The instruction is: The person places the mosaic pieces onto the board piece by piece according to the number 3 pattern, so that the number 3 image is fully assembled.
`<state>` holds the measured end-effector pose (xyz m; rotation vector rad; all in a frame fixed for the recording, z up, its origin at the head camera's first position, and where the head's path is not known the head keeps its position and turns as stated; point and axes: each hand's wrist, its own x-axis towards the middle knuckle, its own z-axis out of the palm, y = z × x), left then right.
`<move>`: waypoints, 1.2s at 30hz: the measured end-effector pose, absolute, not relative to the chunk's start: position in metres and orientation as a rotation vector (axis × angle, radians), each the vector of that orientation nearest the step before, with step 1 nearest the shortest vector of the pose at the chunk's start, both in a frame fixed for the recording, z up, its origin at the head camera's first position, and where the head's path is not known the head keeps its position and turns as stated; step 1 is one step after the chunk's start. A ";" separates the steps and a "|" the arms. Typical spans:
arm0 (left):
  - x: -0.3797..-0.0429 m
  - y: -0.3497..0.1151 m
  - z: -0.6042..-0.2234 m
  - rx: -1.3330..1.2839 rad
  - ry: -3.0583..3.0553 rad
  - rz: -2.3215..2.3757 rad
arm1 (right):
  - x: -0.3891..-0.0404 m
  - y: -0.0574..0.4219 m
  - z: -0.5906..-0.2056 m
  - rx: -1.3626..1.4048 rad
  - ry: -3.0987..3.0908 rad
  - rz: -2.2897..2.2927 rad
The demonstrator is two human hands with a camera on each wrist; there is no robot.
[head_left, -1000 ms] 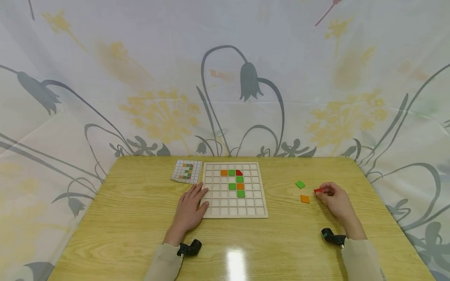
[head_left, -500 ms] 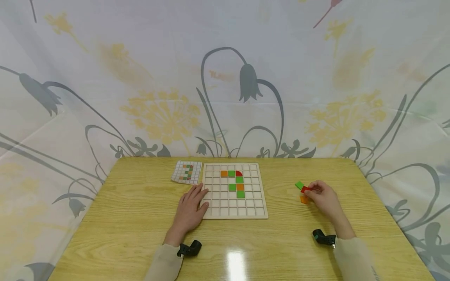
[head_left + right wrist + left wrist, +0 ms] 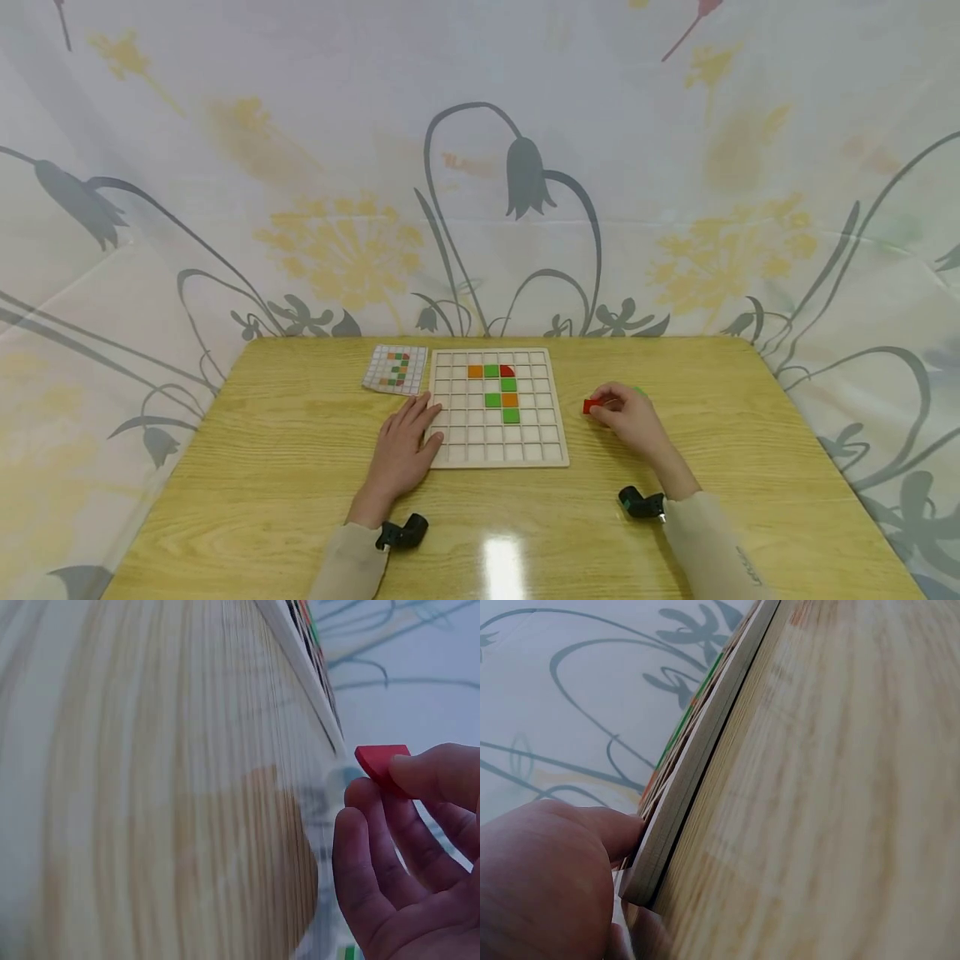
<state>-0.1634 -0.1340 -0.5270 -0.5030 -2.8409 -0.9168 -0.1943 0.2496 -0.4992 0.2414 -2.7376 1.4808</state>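
My right hand (image 3: pixel 633 423) pinches a red tile (image 3: pixel 591 406) between thumb and fingertips, above the table to the right of the board. In the right wrist view that tile (image 3: pixel 377 761) shows one curved edge. My left hand (image 3: pixel 403 446) rests at the left edge of the wooden grid board (image 3: pixel 536 433), fingers fairly straight, with fingertips and thumb touching it. Orange, green and red tiles sit in several of its cells, among them an orange tile (image 3: pixel 476 372) and a red quarter-round tile (image 3: pixel 507 371). Behind my right hand a green tile (image 3: pixel 640 391) peeks out; the loose orange tile is hidden.
A paper pattern card (image 3: pixel 375 375) with a printed coloured grid lies just left of the board. The wooden table (image 3: pixel 262 450) ends at a flower-patterned cloth (image 3: pixel 360 150) behind. Each wrist wears a black camera, such as the right one (image 3: pixel 640 502).
My right hand has carried the red tile leftward, past the loose green and orange tiles, to near the board's right side. The left hand has stayed at the board's edge.
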 end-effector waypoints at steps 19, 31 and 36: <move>-0.164 -0.133 -0.525 -0.500 -2.851 -0.917 | -0.197 0.168 -0.495 0.365 -2.792 1.562; -0.165 -0.134 -0.528 -0.502 -2.852 -0.902 | -0.197 0.152 -0.504 0.550 -2.855 1.520; -0.165 -0.134 -0.528 -0.505 -2.847 -0.897 | -0.197 0.149 -0.506 0.576 -2.898 1.500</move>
